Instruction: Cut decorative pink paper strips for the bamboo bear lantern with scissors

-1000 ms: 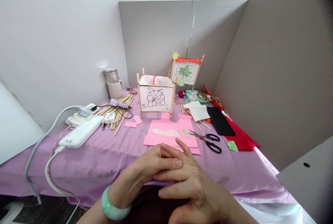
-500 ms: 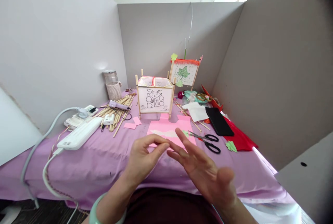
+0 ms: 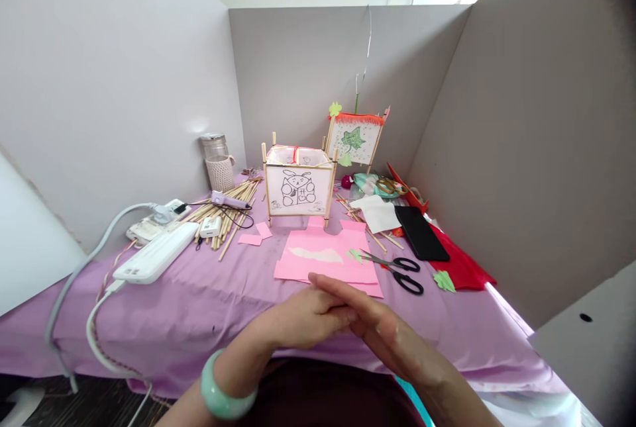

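Left hand [image 3: 305, 318]: fingers curled, thumb toward the right, pressed against the right hand. Right hand [image 3: 380, 324]: fingers extended, close together, laid over it. Forearms angle inward from near left and near right.

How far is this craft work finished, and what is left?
The box with the animal drawing and the leaf-decorated piece behind look assembled. The left hand touches the right hand; no tool shows. Pink paper lies loose by the scissors, so decorating may remain.

l hand [image 3: 304, 320] fingers part hid
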The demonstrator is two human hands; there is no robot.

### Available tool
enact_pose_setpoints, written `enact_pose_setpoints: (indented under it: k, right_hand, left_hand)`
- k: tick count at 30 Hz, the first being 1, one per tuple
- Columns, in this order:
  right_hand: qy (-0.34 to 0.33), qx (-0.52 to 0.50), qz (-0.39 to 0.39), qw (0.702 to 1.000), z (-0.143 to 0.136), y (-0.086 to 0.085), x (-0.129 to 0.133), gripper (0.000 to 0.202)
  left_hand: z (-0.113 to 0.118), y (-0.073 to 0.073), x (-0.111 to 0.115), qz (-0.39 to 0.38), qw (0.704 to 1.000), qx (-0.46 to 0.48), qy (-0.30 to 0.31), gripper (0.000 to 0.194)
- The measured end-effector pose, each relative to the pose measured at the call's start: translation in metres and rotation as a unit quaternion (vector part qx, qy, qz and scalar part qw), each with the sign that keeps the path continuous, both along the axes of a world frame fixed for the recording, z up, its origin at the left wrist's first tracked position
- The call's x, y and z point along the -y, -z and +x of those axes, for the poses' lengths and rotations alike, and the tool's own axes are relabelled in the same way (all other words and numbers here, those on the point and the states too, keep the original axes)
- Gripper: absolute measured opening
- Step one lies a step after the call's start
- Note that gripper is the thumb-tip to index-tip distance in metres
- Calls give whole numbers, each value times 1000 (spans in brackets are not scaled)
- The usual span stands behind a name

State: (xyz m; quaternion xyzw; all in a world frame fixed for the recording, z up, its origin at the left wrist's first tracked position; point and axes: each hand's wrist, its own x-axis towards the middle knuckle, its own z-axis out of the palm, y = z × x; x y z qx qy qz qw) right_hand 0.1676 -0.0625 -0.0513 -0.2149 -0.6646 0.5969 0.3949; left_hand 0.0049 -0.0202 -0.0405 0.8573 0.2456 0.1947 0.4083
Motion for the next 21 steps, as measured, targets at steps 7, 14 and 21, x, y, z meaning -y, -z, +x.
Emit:
enact_pose_setpoints:
  k: [7, 14, 21]
  right_hand:
    - [111, 89, 86, 986, -9, -13, -12, 54]
    - [181, -15, -31, 983, -26, -9, -42, 44]
    - [246, 78, 46, 965, -13, -18, -82, 49]
  left_hand:
    - [6, 9, -5, -31, 985, 152, -69, 30]
    - [18, 15, -21, 230, 923, 133, -279, 21]
    - [-17, -7, -65, 301, 832, 205, -418, 16]
